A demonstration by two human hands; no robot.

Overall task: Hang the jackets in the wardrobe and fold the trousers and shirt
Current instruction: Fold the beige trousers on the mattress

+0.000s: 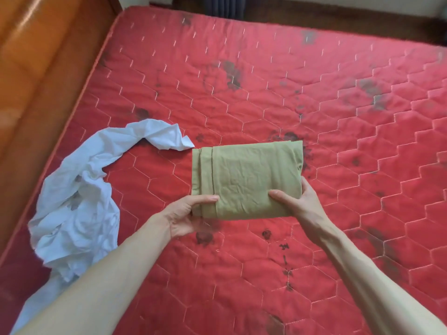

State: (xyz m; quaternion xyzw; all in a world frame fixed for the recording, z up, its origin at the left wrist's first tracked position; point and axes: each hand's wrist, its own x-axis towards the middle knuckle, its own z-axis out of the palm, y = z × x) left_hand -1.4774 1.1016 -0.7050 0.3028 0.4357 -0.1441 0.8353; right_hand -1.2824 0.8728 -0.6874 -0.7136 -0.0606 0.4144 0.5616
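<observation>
A khaki garment, folded into a neat rectangle, is held over the red quilted mattress. My left hand grips its near left corner, thumb on top and fingers underneath. My right hand grips the near right corner the same way. A crumpled white shirt lies unfolded on the mattress to the left, trailing off the near edge.
A wooden bed frame runs along the mattress's left side. Dark stains dot the mattress. At the far edge, dark floor and something dark show beyond the bed.
</observation>
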